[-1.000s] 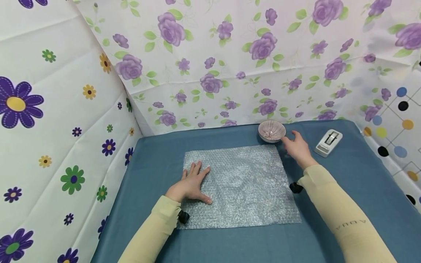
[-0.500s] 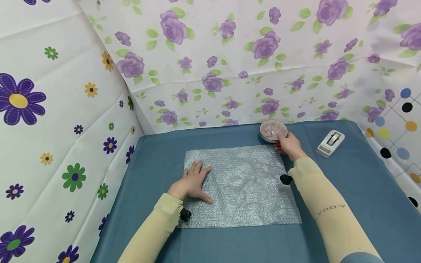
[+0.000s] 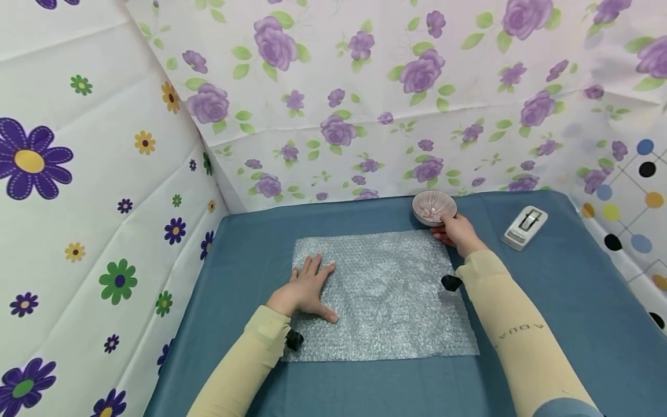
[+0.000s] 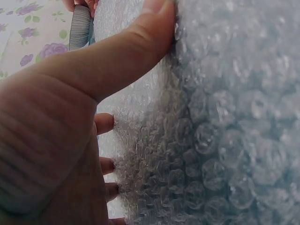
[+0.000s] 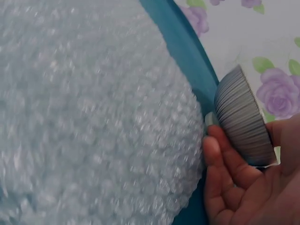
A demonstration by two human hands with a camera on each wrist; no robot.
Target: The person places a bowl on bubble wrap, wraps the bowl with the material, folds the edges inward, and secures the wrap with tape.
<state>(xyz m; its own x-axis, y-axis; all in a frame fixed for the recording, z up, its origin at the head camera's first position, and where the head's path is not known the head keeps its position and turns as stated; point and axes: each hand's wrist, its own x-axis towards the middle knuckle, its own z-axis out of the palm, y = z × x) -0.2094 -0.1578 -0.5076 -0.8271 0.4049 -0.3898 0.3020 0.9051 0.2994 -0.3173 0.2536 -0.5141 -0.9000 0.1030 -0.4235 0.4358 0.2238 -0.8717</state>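
A sheet of bubble wrap (image 3: pixel 385 295) lies flat on the blue cloth. On its left part rests my left hand (image 3: pixel 304 292), fingers spread and straight; in the left wrist view the thumb (image 4: pixel 126 51) and fingertips touch the bubbles. A small striped bowl (image 3: pixel 433 207) is upright just beyond the sheet's far right corner. My right hand (image 3: pixel 460 233) grips its right side, thumb at the rim and fingers under the outer wall. The right wrist view shows the bowl's ribbed outside (image 5: pixel 241 119) between the thumb and fingers.
A white mandoline-like slicer (image 3: pixel 525 227) with a dark slot lies to the right of the bowl. Flowered sheets (image 3: pixel 333 104) hang behind and at the left, and a dotted one (image 3: pixel 633 220) at the right. The blue cloth (image 3: pixel 385 388) covers the table.
My right hand has moved left to the bowl and taken hold of its rim and side. The left hand stays in place on the bubble wrap.
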